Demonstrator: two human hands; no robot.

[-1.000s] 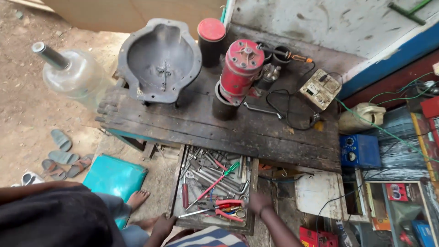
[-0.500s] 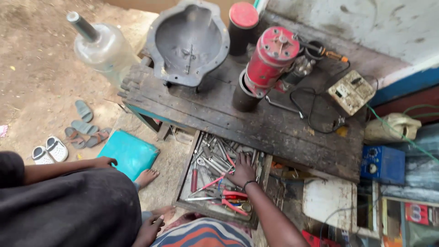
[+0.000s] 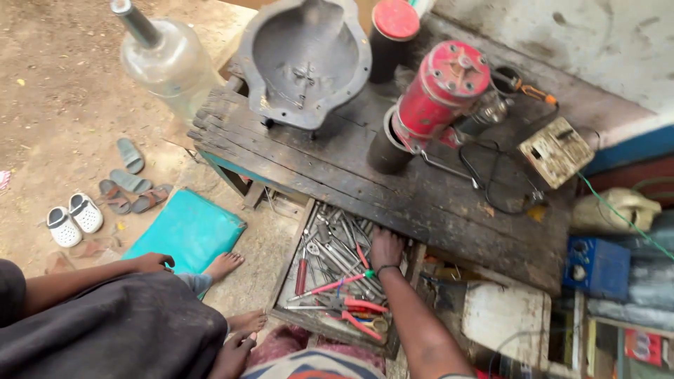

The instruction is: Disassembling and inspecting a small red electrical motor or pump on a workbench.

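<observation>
1. The right hand (image 3: 385, 247) is laid flat among the tools, fingers spread and resting on the metal wrenches (image 3: 335, 247) at the far end of the tool tray (image 3: 286, 277); nothing is seen clamped in it.
2. The left hand is not seen in the view; the dark hand (image 3: 235, 353) at the lower edge cannot be told as the wearer's or the neighbour's.
3. Just to the near left of the right hand, red-handled screwdrivers (image 3: 330, 284) and pliers (image 3: 361, 316) are laid across the tray.
4. Directly beyond the right hand, the worn wooden counter (image 3: 449, 200) is set, its edge over the tray's far end.
5. On the counter, beyond the hand, a red cylindrical motor (image 3: 439, 95) is tilted in a black pot, with a grey cast housing (image 3: 305, 60) to its left.
6. Well to the left of the hand, another person's hand (image 3: 151, 262) is rested by a teal cushion (image 3: 186, 231).
</observation>
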